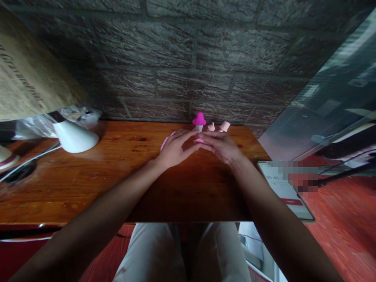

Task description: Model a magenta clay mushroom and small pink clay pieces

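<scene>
A small pink lump, like modelling clay point(199, 140), sits at the fingertips of both hands above the wooden table. My left hand point(176, 148) reaches in from the left, its thumb and fingers curved around to the lump's edge. From the other side, my right hand point(220, 145) pinches the lump, partly hiding it. Just behind the fingers stands a magenta mushroom-like cap point(199, 118) on a pale stem point(200, 128). Two light pink pieces, one small point(211, 127) and one blocky point(225, 125), lie beyond my right hand. A pink edge of something point(167, 141) shows behind my left hand, mostly covered.
The wooden table point(117, 172) meets a dark brick wall point(176, 47). A lamp with a white base point(75, 137) and paper-like shade point(32, 74) stands at left, with a cable and clear plastic nearby. A phone point(283, 192) lies at the right edge.
</scene>
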Available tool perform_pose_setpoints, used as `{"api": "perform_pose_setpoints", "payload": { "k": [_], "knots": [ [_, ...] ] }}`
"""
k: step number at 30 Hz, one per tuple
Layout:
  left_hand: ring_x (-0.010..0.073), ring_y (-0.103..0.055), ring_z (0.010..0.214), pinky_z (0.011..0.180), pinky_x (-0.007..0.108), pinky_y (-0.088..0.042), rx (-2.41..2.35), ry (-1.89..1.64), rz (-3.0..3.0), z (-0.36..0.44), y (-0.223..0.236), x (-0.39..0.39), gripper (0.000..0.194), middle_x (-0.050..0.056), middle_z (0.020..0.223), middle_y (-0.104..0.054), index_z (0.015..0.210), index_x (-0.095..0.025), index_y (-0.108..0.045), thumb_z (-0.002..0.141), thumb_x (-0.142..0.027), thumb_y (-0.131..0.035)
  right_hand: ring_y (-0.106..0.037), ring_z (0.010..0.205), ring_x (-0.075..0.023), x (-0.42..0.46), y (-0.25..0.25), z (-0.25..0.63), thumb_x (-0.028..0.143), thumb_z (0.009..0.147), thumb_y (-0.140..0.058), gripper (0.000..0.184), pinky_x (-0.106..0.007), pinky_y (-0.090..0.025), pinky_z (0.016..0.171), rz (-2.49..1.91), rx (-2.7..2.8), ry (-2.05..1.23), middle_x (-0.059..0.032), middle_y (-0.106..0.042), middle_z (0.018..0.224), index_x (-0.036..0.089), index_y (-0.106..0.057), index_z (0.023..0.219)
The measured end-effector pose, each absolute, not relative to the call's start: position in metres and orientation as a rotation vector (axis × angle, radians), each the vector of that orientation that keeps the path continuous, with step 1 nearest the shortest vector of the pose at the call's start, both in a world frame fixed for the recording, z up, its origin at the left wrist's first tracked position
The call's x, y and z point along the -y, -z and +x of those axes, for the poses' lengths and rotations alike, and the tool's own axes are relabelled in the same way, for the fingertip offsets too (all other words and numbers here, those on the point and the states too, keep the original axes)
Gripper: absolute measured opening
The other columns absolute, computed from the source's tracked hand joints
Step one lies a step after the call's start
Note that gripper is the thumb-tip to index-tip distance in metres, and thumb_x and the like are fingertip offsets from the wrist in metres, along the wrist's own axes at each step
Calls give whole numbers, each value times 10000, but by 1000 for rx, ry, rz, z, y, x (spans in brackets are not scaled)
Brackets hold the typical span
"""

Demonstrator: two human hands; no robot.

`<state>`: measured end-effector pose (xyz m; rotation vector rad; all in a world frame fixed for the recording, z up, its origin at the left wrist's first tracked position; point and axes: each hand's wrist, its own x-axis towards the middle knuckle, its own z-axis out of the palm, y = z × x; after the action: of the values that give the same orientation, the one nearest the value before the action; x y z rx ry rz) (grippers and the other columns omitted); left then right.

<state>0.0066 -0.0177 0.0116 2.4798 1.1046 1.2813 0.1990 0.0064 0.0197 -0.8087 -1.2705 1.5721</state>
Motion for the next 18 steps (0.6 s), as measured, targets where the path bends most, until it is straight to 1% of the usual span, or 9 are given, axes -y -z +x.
{"api": "perform_pose_setpoints", "payload": {
  "k": [2,4,7,10,14,16,18],
  "knots": [
    [242,-644,1152,1022,401,-476,-1068,-1311,2459,7,-11,19,422,123,1258,-693,1286,-191,-617,898,-355,-655,-725,704,-133,-4,-21,196,435,636,-883,324,-253,-634,702,-854,1297,-1533,-28,-763,784,194,-780,826],
    [231,-664,1100,987,384,-494,-1033,-1344,2433,6,-11,18,364,119,1205,-716,1231,-182,-652,904,-342,-649,-702,621,-112,-2,-22,193,481,633,-872,357,-211,-609,603,-882,1323,-1497,-12,-736,709,189,-770,811],
    [212,-682,1028,935,354,-511,-1016,-1359,2411,5,-11,17,285,100,1131,-739,1144,-190,-694,911,-344,-640,-687,590,-101,0,-24,192,506,641,-858,368,-183,-580,549,-880,1353,-1483,6,-706,663,188,-752,793],
    [205,-688,977,913,342,-514,-1039,-1347,2420,6,-11,17,287,93,1099,-745,1130,-193,-700,902,-360,-652,-680,607,-90,1,-25,192,474,663,-857,334,-185,-586,587,-848,1383,-1500,14,-703,682,190,-746,799],
    [193,-690,958,881,319,-526,-1038,-1368,2426,5,-11,17,326,100,1099,-743,1186,-174,-677,904,-336,-652,-707,699,-97,2,-25,193,439,745,-812,291,-216,-608,690,-747,1376,-1601,-13,-760,850,210,-765,918],
    [182,-691,947,857,302,-534,-1024,-1398,2430,4,-12,17,362,100,1087,-744,1237,-168,-654,909,-320,-649,-725,773,-113,2,-26,194,400,754,-814,278,-237,-613,743,-696,1354,-1672,-24,-775,931,221,-768,961],
    [174,-692,935,838,293,-541,-1001,-1430,2442,3,-12,16,363,90,1058,-749,1255,-176,-649,919,-312,-639,-731,828,-123,1,-26,196,351,739,-830,272,-247,-610,778,-668,1336,-1727,-25,-779,967,225,-768,972]
  ]
}}
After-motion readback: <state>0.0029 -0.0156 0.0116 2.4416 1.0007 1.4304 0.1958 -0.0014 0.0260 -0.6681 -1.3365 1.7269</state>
